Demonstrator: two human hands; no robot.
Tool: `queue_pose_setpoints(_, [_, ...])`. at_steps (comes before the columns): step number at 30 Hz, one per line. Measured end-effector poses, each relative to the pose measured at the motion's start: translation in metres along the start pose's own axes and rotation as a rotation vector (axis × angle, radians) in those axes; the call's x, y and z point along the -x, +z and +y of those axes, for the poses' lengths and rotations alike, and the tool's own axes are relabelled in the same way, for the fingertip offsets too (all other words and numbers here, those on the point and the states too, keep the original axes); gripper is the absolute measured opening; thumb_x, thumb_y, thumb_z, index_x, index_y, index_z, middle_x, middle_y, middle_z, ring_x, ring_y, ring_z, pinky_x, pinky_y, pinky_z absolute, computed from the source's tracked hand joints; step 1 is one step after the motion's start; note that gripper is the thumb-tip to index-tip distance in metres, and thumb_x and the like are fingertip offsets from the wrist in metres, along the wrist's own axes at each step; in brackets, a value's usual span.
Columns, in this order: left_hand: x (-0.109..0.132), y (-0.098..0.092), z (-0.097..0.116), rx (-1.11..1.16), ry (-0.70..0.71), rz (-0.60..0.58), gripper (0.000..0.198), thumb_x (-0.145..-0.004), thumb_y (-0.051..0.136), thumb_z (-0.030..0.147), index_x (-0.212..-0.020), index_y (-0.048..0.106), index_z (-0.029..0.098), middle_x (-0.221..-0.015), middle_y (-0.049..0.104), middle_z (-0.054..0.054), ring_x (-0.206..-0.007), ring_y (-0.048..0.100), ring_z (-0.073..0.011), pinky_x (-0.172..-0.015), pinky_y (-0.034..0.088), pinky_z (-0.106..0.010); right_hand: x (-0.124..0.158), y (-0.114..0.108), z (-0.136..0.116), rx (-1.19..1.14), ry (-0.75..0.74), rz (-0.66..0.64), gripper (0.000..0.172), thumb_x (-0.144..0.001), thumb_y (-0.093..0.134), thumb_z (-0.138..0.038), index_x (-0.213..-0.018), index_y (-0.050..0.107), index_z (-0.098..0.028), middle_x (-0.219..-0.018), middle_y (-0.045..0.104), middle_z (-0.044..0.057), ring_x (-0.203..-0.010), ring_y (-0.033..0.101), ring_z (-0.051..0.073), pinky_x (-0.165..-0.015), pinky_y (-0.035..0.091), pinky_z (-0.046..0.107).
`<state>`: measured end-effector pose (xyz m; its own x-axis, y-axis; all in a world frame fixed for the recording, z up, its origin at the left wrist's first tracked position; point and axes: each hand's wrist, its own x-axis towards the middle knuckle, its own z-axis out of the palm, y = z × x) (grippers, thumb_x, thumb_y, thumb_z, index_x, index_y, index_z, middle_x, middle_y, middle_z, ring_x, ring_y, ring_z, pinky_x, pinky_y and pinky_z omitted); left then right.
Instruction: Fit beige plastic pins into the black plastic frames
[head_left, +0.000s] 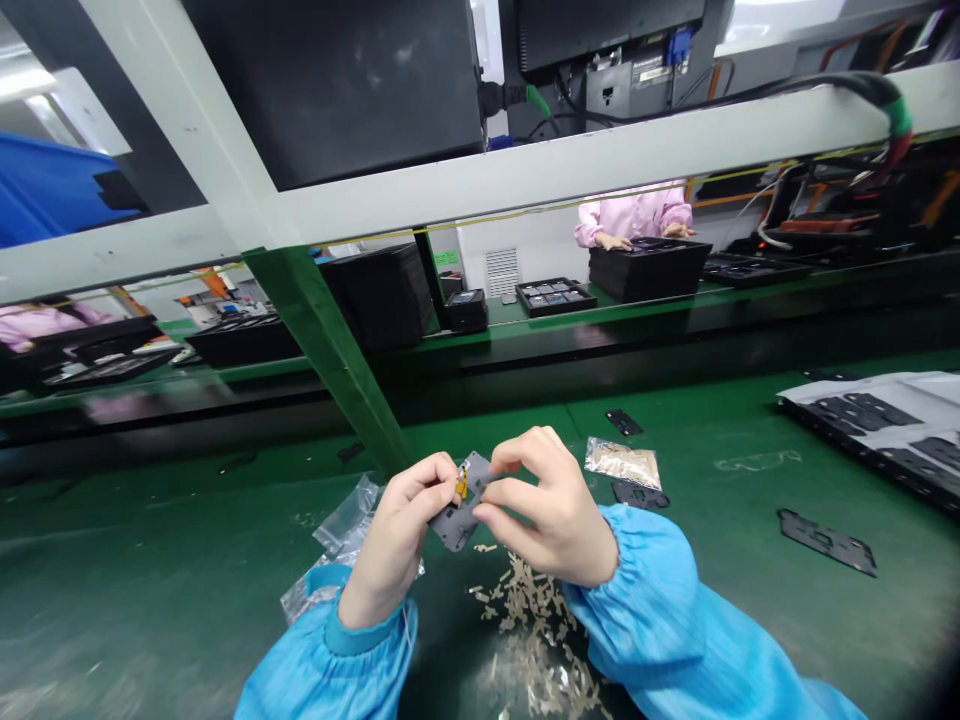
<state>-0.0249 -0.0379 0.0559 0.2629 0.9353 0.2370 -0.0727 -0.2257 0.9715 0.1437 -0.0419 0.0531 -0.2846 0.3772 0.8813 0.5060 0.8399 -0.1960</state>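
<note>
A thin grey plastic plate with small cut-outs is held tilted above the green bench, between my two hands. My left hand is closed on its left side, thumb and forefinger beside a small orange flex cable on the plate. From the other side, my right hand has its fingers closed at the plate's right edge; the fingertips partly cover that edge. Below the hands lies a loose heap of small beige strips. Crumpled clear plastic bags are by my left wrist.
A bag of beige pieces lies beyond my right hand, near black plates. At the right stands a tray of black parts. A green post rises ahead. Across the bench, a person in pink handles a stack of black trays.
</note>
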Motion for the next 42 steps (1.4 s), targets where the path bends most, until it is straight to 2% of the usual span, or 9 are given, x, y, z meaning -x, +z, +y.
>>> queue_pose_setpoints(5, [0.001, 0.002, 0.001, 0.020, -0.004, -0.021, 0.019, -0.076, 0.053, 0.022, -0.059, 0.048, 0.017, -0.061, 0.042, 0.002, -0.059, 0.036, -0.0113, -0.053, 0.029, -0.023, -0.001, 0.001, 0.001, 0.017, -0.071, -0.003, 0.015, -0.084, 0.047, -0.013, -0.087, 0.061, -0.017, -0.073, 0.059, 0.002, -0.067, 0.047, 0.013, -0.066, 0.034, 0.032])
queue_pose_setpoints(9, [0.003, 0.005, 0.002, 0.027, -0.036, -0.070, 0.020, -0.076, 0.053, 0.022, -0.058, 0.048, 0.016, -0.061, 0.042, 0.002, -0.060, 0.037, -0.0111, -0.054, 0.030, -0.022, -0.001, 0.004, 0.000, 0.111, -0.127, 0.066, 0.016, -0.083, 0.047, -0.011, -0.076, 0.060, -0.018, -0.076, 0.058, 0.004, -0.071, 0.046, 0.015, -0.065, 0.034, 0.032])
queue_pose_setpoints(13, [0.005, 0.006, 0.003, 0.009, -0.037, -0.078, 0.019, -0.078, 0.053, 0.024, -0.061, 0.051, 0.016, -0.063, 0.044, 0.002, -0.061, 0.041, -0.0114, -0.054, 0.034, -0.022, -0.001, 0.004, -0.001, 0.074, -0.125, 0.105, 0.015, -0.080, 0.048, -0.009, -0.072, 0.058, -0.017, -0.075, 0.056, 0.004, -0.069, 0.046, 0.015, -0.064, 0.035, 0.032])
queue_pose_setpoints(15, [0.005, 0.006, 0.003, -0.062, 0.016, 0.000, 0.013, -0.080, 0.053, 0.023, -0.069, 0.057, 0.017, -0.069, 0.049, 0.001, -0.066, 0.045, -0.0119, -0.058, 0.038, -0.022, -0.001, 0.003, -0.001, 0.007, -0.035, 0.119, 0.013, -0.079, 0.048, -0.009, -0.073, 0.056, -0.017, -0.075, 0.055, 0.004, -0.069, 0.047, 0.015, -0.063, 0.037, 0.032])
queue_pose_setpoints(19, [0.010, 0.009, 0.004, -0.301, 0.237, 0.265, 0.007, -0.080, 0.057, 0.021, -0.087, 0.060, 0.021, -0.082, 0.052, 0.001, -0.071, 0.051, -0.0113, -0.061, 0.044, -0.021, -0.002, 0.001, -0.002, -0.237, 0.247, 0.085, 0.007, -0.077, 0.050, -0.012, -0.073, 0.050, -0.018, -0.073, 0.052, 0.003, -0.069, 0.050, 0.015, -0.062, 0.042, 0.029])
queue_pose_setpoints(22, [0.017, 0.015, 0.004, -0.455, 0.400, 0.401, 0.024, -0.077, 0.060, 0.016, -0.099, 0.058, 0.024, -0.078, 0.051, 0.003, -0.064, 0.052, -0.0092, -0.058, 0.047, -0.020, -0.002, 0.002, -0.003, -0.379, 0.399, 0.050, 0.011, -0.077, 0.050, -0.012, -0.069, 0.047, -0.019, -0.069, 0.053, 0.001, -0.065, 0.052, 0.013, -0.061, 0.044, 0.026])
queue_pose_setpoints(25, [0.021, 0.020, 0.002, -0.502, 0.485, 0.421, 0.038, -0.075, 0.060, 0.012, -0.110, 0.053, 0.026, -0.082, 0.055, 0.002, -0.063, 0.056, -0.0097, -0.057, 0.050, -0.021, -0.001, 0.004, -0.007, -0.426, 0.467, 0.074, 0.013, -0.077, 0.049, -0.011, -0.068, 0.046, -0.019, -0.070, 0.056, 0.001, -0.066, 0.055, 0.013, -0.062, 0.046, 0.025])
queue_pose_setpoints(32, [0.025, 0.022, -0.004, -0.509, 0.540, 0.469, 0.041, -0.074, 0.060, 0.010, -0.112, 0.053, 0.024, -0.098, 0.058, -0.003, -0.067, 0.058, -0.0098, -0.058, 0.052, -0.021, 0.003, 0.010, -0.012, -0.325, 0.378, 0.159, 0.015, -0.076, 0.049, -0.007, -0.069, 0.045, -0.019, -0.071, 0.059, 0.001, -0.067, 0.058, 0.012, -0.063, 0.046, 0.024])
queue_pose_setpoints(42, [0.027, 0.025, -0.004, -0.539, 0.604, 0.490, 0.042, -0.073, 0.060, 0.007, -0.111, 0.053, 0.022, -0.091, 0.057, -0.002, -0.066, 0.057, -0.0097, -0.056, 0.051, -0.020, 0.005, 0.010, -0.016, -0.246, 0.248, 0.159, 0.012, -0.077, 0.049, -0.008, -0.073, 0.047, -0.019, -0.074, 0.059, 0.004, -0.069, 0.056, 0.014, -0.062, 0.045, 0.027])
